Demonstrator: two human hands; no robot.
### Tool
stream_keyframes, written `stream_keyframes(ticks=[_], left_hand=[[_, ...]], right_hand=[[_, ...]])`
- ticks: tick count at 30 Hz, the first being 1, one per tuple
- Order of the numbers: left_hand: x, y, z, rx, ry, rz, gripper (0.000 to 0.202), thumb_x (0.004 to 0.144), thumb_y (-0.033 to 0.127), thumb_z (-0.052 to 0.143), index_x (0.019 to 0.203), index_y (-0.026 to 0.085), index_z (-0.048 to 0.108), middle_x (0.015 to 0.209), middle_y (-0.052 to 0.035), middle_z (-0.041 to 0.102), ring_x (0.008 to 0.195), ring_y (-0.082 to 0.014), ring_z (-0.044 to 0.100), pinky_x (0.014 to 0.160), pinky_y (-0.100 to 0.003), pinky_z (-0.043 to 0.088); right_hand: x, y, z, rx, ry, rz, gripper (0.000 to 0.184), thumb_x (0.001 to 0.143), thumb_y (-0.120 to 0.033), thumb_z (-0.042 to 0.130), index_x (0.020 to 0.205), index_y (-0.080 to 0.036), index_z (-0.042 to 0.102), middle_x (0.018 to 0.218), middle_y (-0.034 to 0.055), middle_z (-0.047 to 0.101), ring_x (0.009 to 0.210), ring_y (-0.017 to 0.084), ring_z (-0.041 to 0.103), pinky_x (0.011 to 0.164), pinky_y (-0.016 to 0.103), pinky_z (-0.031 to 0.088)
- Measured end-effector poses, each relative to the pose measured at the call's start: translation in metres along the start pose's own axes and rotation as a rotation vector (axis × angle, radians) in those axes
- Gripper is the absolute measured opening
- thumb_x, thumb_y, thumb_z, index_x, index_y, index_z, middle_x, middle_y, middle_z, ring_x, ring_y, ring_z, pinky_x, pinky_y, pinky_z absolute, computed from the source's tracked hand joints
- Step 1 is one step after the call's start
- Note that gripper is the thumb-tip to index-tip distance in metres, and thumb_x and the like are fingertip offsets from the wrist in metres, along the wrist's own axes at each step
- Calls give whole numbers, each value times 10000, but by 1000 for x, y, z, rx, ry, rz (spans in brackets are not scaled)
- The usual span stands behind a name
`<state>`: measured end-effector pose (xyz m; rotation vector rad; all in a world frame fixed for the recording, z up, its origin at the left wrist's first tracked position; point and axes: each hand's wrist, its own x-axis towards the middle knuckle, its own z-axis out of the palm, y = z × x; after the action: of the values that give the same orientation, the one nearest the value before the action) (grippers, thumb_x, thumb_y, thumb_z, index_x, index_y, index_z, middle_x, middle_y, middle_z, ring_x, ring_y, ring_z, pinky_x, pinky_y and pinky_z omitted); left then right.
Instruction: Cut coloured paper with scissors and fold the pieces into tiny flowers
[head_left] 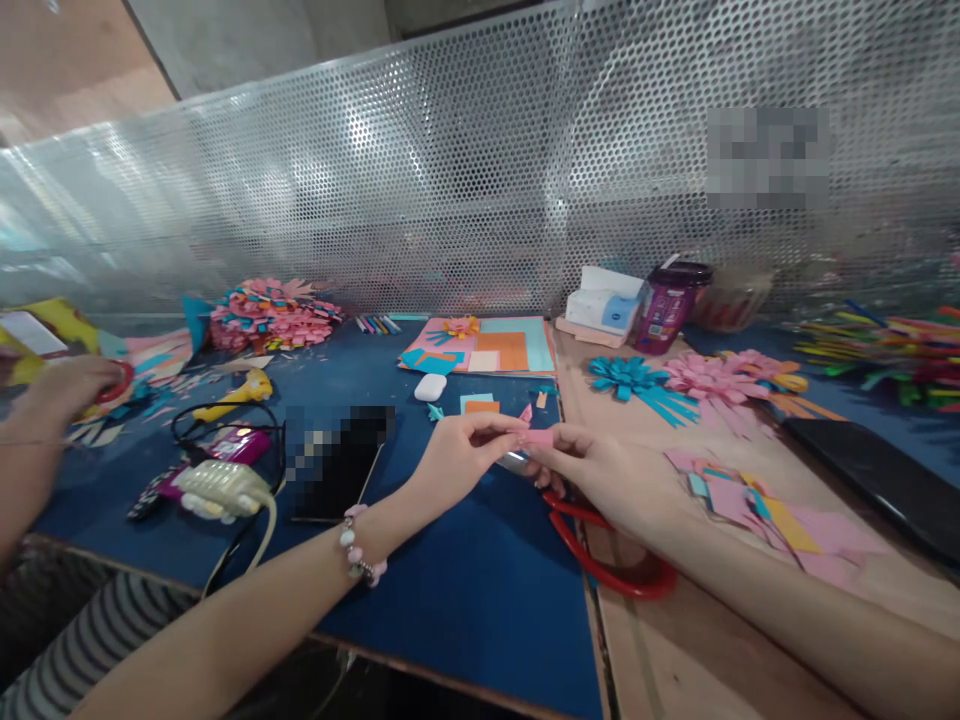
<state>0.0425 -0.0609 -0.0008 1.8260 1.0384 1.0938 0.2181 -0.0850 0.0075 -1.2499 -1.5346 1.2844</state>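
My left hand (pixel 469 452), with a beaded bracelet (pixel 358 560) at its wrist, pinches the left end of a small pink piece of paper (pixel 540 437). The fingers of my right hand (pixel 592 465) close on the right end of that paper. Right under my right hand is a pair of scissors with red handles (pixel 637 580); its blades partly show below the paper. Whether the lower fingers also grip the scissors I cannot tell. Just behind my fingers lie a small folded pink piece (pixel 526 413) and orange and light blue paper squares (pixel 480 405).
Blue, pink and orange paper flowers (pixel 709 375) and pink paper scraps (pixel 750 505) lie at right, beside a black phone (pixel 877 485) and a purple cup (pixel 669 310). Another phone (pixel 349 465), a yellow glue gun (pixel 236 395) and a power strip (pixel 225 488) are left. A co-worker's hand (pixel 67 390) holds red-handled scissors.
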Motion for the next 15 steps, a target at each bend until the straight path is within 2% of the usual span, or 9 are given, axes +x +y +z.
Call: stream_keyframes(ticks=[7, 15], left_hand=[[1, -2, 0, 3, 1, 5, 219, 768, 289, 626, 938, 171, 699, 929, -59, 724, 823, -185, 672, 764, -297, 539], [0, 0, 1, -16, -7, -1, 201, 772, 261, 623, 929, 162, 700, 907, -57, 726, 817, -176, 672, 762, -281, 536]], right_hand=[[3, 6, -1, 28, -7, -5, 319, 746, -479, 631, 710, -162, 627, 627, 7, 630, 496, 76, 511, 465, 204, 408], [0, -1, 0, 54, 16, 40, 289, 750, -425, 650, 672, -149, 612, 609, 0, 629, 472, 60, 498, 456, 193, 384]])
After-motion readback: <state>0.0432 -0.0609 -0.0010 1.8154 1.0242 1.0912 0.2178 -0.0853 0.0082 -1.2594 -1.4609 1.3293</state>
